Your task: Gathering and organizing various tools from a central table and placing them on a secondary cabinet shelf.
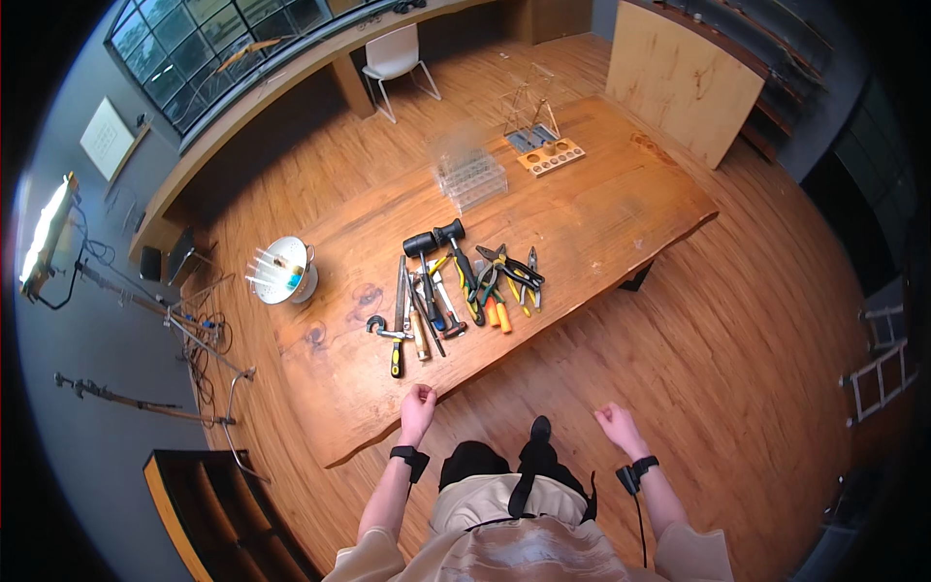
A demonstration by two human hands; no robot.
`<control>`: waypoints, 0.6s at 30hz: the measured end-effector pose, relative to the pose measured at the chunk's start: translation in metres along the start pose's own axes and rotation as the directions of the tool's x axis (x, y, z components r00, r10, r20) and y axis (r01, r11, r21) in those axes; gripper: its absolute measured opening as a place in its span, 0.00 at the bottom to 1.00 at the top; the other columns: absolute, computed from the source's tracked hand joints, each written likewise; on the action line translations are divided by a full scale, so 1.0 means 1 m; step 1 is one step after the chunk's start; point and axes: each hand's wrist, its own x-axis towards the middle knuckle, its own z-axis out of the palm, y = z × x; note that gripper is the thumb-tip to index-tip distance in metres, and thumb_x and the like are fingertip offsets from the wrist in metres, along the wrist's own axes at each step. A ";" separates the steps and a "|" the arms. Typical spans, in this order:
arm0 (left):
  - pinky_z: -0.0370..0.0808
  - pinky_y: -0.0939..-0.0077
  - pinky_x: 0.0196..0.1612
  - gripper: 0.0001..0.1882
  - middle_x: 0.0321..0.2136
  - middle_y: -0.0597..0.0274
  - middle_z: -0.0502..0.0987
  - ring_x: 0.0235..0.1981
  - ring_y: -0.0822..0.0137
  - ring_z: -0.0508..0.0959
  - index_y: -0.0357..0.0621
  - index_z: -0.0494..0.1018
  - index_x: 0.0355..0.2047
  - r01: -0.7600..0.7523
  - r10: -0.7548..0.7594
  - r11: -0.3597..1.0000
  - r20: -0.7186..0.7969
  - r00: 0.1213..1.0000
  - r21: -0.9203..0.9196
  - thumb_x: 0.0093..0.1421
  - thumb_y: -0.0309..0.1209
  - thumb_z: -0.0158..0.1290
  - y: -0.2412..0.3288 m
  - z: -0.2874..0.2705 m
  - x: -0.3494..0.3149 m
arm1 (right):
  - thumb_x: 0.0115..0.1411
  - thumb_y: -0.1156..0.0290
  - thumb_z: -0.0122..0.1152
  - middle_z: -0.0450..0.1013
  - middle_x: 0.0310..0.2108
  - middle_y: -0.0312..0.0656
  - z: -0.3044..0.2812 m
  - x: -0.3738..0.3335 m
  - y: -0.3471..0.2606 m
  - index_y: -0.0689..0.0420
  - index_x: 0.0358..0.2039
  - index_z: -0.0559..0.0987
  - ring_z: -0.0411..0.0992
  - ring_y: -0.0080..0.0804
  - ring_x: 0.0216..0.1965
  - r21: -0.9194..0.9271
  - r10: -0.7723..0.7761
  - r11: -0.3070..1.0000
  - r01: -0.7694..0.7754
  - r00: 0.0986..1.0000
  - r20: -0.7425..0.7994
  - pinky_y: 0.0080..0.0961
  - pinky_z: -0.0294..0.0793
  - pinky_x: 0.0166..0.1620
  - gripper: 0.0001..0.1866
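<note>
My left hand, loosely curled closed with nothing visible in it, is over the near edge of the wooden table. My right hand hangs over the floor, right of the table's near edge, its fingers also curled and holding nothing. Nearest the left hand lies a group of hand tools: a tool with a yellow-and-black handle, a wooden-handled tool, a flat file and a small hammer. Two black mallets lie behind them. Several pliers are on the right.
A white colander holding clear tubes stands at the table's left edge. Clear racks and a wooden block with holes are farther back. A white chair stands beyond. Lower left is a dark shelf unit; light stands are left.
</note>
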 end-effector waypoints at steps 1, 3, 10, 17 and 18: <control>0.75 0.71 0.31 0.11 0.23 0.54 0.77 0.26 0.63 0.78 0.36 0.73 0.32 0.011 -0.011 1.000 -0.041 0.999 0.006 0.55 0.32 0.53 0.008 -0.002 0.002 | 0.58 0.60 0.56 0.77 0.32 0.51 -0.010 0.020 -0.011 0.62 0.34 0.75 0.75 0.46 0.36 -0.008 -0.018 1.000 0.019 1.000 0.022 0.36 0.74 0.40 0.16; 0.75 0.71 0.31 0.11 0.23 0.54 0.77 0.25 0.63 0.78 0.36 0.73 0.33 0.055 -0.058 0.997 -0.059 0.997 -0.062 0.55 0.33 0.53 0.010 0.005 0.014 | 0.58 0.60 0.56 0.76 0.32 0.51 -0.026 0.056 -0.033 0.62 0.34 0.75 0.75 0.46 0.36 -0.032 -0.050 0.998 0.053 0.995 0.088 0.36 0.73 0.40 0.16; 0.75 0.70 0.32 0.12 0.23 0.55 0.78 0.25 0.63 0.78 0.36 0.73 0.33 0.004 -0.010 0.999 -0.162 0.987 -0.039 0.54 0.34 0.55 0.051 0.012 0.078 | 0.58 0.61 0.55 0.76 0.28 0.49 -0.043 0.160 -0.114 0.61 0.33 0.74 0.75 0.45 0.33 -0.056 -0.218 0.972 0.227 0.965 0.144 0.37 0.73 0.38 0.15; 0.75 0.67 0.36 0.19 0.31 0.51 0.75 0.29 0.59 0.78 0.34 0.70 0.38 0.107 -0.107 0.994 -0.057 0.993 -0.004 0.51 0.36 0.59 0.095 0.015 0.155 | 0.59 0.61 0.56 0.76 0.28 0.47 -0.029 0.243 -0.188 0.62 0.37 0.72 0.76 0.39 0.30 -0.085 -0.275 0.952 0.295 0.942 0.193 0.31 0.74 0.35 0.16; 0.75 0.67 0.36 0.19 0.31 0.51 0.75 0.29 0.59 0.78 0.34 0.70 0.38 0.118 -0.119 0.993 -0.054 0.991 -0.016 0.51 0.36 0.59 0.095 0.016 0.164 | 0.59 0.61 0.56 0.76 0.27 0.46 -0.024 0.253 -0.200 0.62 0.38 0.72 0.75 0.38 0.30 -0.085 -0.283 0.948 0.308 0.933 0.224 0.31 0.74 0.34 0.16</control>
